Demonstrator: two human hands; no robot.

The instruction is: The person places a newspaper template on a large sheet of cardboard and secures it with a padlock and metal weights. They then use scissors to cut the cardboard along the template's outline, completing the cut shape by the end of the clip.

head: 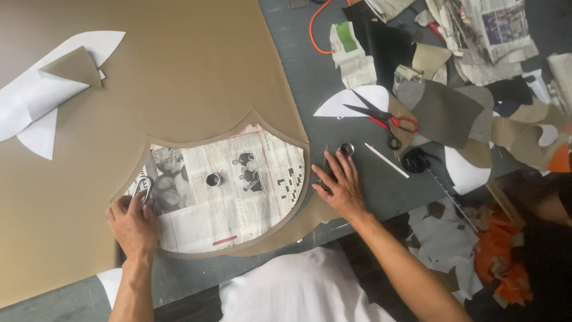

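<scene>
on the grey tabletop: both hands pressing a newspaper pattern

at the near edge of the tabletop (298, 65), a newspaper pattern (238, 197) lies on a curved piece of tan cloth (179, 77). the left hand (134, 223) rests on the pattern's left corner, fingers curled by a metal clip (143, 188). the right hand (341, 186) lies flat, fingers spread, gripping nothing, at the pattern's right edge. a small round weight (213, 179) sits mid-pattern. red-handled scissors (384, 118) lie well apart among scraps.
</scene>
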